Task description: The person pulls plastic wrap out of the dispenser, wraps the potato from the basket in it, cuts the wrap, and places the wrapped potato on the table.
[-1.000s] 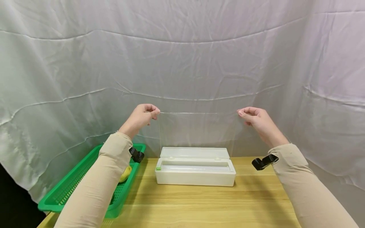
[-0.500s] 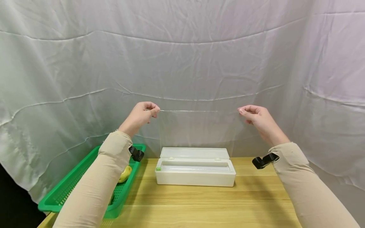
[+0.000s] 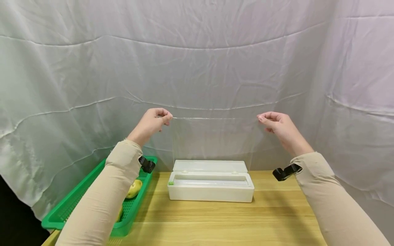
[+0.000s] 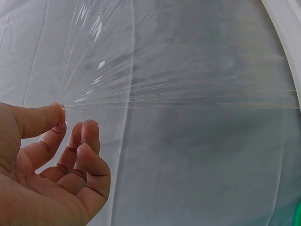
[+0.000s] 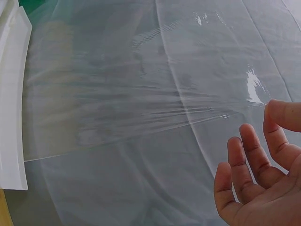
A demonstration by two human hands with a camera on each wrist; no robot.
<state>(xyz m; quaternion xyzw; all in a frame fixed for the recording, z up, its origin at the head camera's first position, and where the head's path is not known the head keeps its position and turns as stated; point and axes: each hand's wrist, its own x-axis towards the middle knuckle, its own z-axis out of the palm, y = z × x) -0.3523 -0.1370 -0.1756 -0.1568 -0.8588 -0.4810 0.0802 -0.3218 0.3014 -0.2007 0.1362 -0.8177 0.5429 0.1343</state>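
A clear sheet of cling film (image 3: pixel 212 136) stretches between both hands and runs down to a white dispenser box (image 3: pixel 211 193), whose lid (image 3: pixel 210 166) stands raised at the back. My left hand (image 3: pixel 154 122) pinches the film's upper left corner between thumb and index finger. At the other upper corner, my right hand (image 3: pixel 277 126) pinches it the same way. Creases fan out from the pinched corner of the film (image 4: pixel 101 70) in the left wrist view. The film (image 5: pixel 141 94) also looks taut in the right wrist view, and the box's white edge (image 5: pixel 13 103) shows at left.
A green plastic basket (image 3: pixel 138 201) stands on the wooden table (image 3: pixel 197 222) at left, partly behind the left forearm. Inside it lies a yellow potato-like item (image 3: pixel 134 189). A small green slider (image 3: pixel 171 183) sits on the box's left end. Grey-white cloth (image 3: pixel 197 75) hangs behind.
Both hands have risen slightly, and the film's top edge has gone up with them. The box has stayed in place on the table.
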